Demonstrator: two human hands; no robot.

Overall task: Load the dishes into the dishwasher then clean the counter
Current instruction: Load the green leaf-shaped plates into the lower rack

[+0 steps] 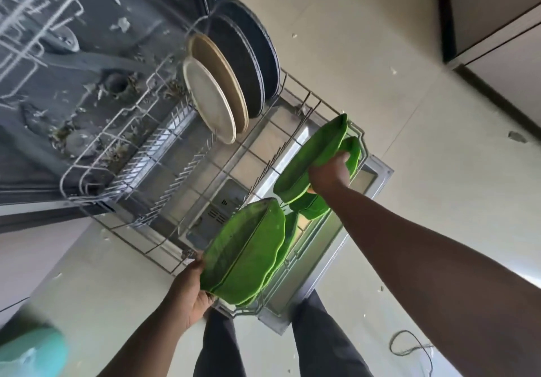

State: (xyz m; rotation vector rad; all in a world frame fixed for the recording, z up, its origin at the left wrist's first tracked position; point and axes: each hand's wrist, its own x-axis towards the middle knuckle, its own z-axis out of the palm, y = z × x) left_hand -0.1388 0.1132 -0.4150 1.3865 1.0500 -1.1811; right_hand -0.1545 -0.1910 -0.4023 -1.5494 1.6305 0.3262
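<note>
Four plates point(231, 78) stand in the rack point(164, 154); both hands point(329, 176) hold green dishes point(243, 248).

A home kitchen: an open dishwasher point(87, 54) with its pulled-out wire rack point(164, 154) holding upright plates point(231, 75), pale floor tiles point(380, 54), and cabinet fronts point(497, 25) at upper right.

The left hand point(191, 286) is hiding its fingertips behind the green leaf-shaped plates point(243, 248) — how many are stacked there is staying unclear. The right hand point(329, 173) is covering part of another green plate point(310, 157). The upper rack point(29, 10) is blurring and running off the frame — as is a teal blur point(29, 350) at the lower left.
</note>
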